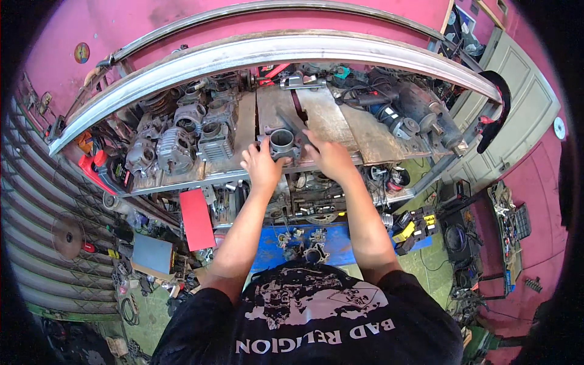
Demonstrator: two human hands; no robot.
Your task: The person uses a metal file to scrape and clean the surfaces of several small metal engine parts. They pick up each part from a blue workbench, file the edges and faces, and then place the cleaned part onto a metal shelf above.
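Note:
A metal engine cylinder [282, 139] stands on the wooden shelf in front of me, its round bore facing up. My left hand [264, 165] grips its left side, with the thumb at the near edge and the fingers curled along the flange. On the other side, my right hand [331, 159] has its fingers at the near end of a flat grey bar [291, 120]. That bar slants away to the far left, just behind the bore. Whether it touches the cylinder I cannot tell, and the right fingers partly hide its near end.
Several finned engine cylinders and heads [176, 149] crowd the shelf's left side. A power tool [389, 115] and a dark exhaust canister [435, 121] lie on the right. A metal rail [286, 48] spans above. Below are a red panel [196, 219] and a blue surface [334, 243] with metal parts.

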